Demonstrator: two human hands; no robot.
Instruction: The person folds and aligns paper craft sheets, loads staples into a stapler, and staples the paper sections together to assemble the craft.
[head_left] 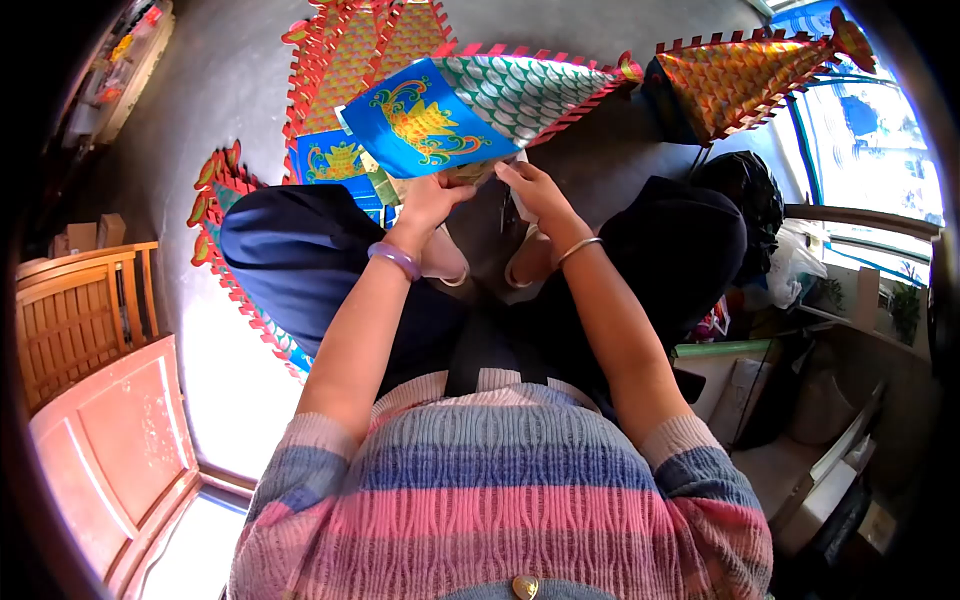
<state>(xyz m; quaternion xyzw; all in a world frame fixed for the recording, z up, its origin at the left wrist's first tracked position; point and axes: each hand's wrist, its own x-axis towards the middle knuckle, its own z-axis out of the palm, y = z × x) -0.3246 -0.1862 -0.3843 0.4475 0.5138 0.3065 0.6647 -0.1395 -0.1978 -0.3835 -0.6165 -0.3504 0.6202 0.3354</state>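
A cone-shaped paper piece (530, 95) with green and silver scales, a red fringe and a blue band with a yellow pattern (425, 118) lies on its side above my hands. My left hand (430, 200), below a purple bangle, is closed at the lower edge of the blue band. My right hand (537, 192), with a silver bangle at its wrist, is closed on the same edge, thumb up. What lies between the fingertips, partly under the band, is too small to name.
Gold and red scaled cones (345, 75) stand at the upper left, an orange one (740, 85) at the upper right. More fringed pieces (225, 205) lie beside my left knee. A black bag (750, 190) is beyond my right knee; a wooden chair (85, 310) stands far left.
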